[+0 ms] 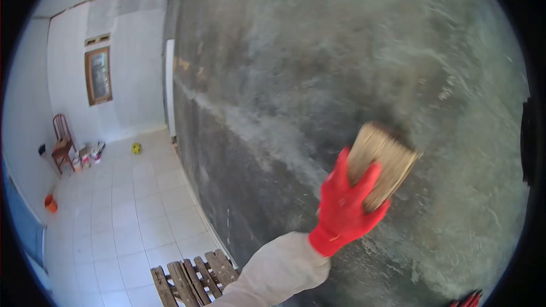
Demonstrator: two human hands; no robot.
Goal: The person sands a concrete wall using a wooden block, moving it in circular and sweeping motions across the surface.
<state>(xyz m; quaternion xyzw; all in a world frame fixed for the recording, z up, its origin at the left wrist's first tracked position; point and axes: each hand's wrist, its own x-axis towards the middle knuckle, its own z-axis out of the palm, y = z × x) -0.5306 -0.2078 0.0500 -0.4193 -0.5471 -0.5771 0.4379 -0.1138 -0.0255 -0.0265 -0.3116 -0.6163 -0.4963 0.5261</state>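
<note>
My left hand (350,199), in a red glove, grips a flat, tan block (384,162) with a wood-like grain. Its fingers spread over the block's left and lower sides. The block is held up against the dark grey, streaky wall (284,68). A pale sleeve covers the left forearm, which comes in from the bottom. Only a small red and black part of my right hand (467,300) shows at the bottom right edge, beside the wall; what its fingers do is cut off.
Below on the left is a slatted wooden platform (193,278). White floor tiles (128,210) stretch to a white wall with a small window (99,75). A chair (62,143), assorted containers (85,157), an orange bucket (50,204) and a yellow-green ball (136,148) are farther off.
</note>
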